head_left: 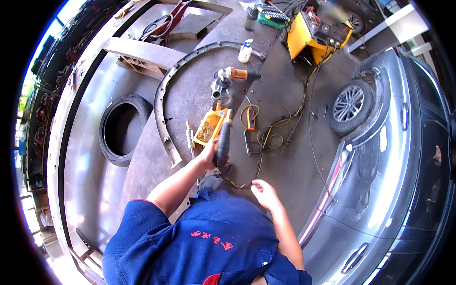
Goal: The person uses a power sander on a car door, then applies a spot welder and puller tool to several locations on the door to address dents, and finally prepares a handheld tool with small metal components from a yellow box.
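My left hand (207,156) is wrapped round a black-handled welding gun (222,145), whose brass-coloured tip points away from me. Below it trails a dark cable with yellow marks (261,159). My right hand (266,194) is closed, its fingertips pinched at the cable's low bend in front of my body. Just beyond the left hand a yellow box (204,138) holds several small ring-shaped pieces, partly hidden by the gun. Farther off lies an orange and silver angle grinder (236,74). Beside the box is a slim metal rod-like tool (190,137).
A curved trim strip (159,101) arcs round the left side, with a tyre (124,130) beyond it. A white spray bottle (245,52) stands ahead. An orange meter-like device (251,118) lies among loose cables. A yellow machine (304,37) stands far right; a grey car (375,175) fills the right.
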{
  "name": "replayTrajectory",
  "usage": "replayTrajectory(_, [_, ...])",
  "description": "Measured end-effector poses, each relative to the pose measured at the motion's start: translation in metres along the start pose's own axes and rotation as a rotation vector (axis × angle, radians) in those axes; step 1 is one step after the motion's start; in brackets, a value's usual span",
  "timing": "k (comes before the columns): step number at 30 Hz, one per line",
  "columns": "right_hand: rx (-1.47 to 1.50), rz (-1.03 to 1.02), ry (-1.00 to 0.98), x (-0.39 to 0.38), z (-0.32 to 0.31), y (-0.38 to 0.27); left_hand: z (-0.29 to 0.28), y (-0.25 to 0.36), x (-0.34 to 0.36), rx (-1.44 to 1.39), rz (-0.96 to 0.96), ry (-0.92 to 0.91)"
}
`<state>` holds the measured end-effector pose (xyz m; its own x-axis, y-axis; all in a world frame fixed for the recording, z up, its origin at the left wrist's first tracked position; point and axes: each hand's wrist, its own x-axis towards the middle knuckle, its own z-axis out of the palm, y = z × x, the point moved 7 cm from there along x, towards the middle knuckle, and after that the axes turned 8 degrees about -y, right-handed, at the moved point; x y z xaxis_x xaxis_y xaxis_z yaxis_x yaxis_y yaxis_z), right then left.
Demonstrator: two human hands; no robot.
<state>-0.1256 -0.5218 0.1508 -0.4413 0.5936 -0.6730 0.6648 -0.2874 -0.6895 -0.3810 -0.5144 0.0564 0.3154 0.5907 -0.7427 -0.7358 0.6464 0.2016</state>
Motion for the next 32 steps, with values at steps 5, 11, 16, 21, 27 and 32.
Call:
replayTrajectory(5, [-0.024, -0.015, -0.020, 0.024, -0.008, 0.063, -0.133, 0.095, 0.027, 0.160, 0.271, 0.374])
replayTrajectory(11, [0.142, 0.237, 0.082, 0.010, -0.036, 0.130, -0.136, 0.150, -0.024, 0.294, 0.442, 0.422])
replayTrajectory(16, [0.212, 0.282, 0.161, -0.014, -0.035, 0.153, -0.154, 0.147, -0.034, 0.154, 0.451, 0.545])
replayTrajectory(21, [0.257, 0.293, 0.220, -0.044, -0.028, 0.190, -0.148, 0.146, -0.016, 0.241, 0.476, 0.510])
replayTrajectory(27, [0.332, 0.381, 0.278, -0.066, -0.022, 0.199, -0.161, 0.150, -0.014, 0.459, 0.686, 0.730])
replayTrajectory(32, [0.391, 0.375, 0.280, -0.062, -0.014, 0.206, -0.206, 0.158, 0.004, 0.533, 0.610, 0.950])
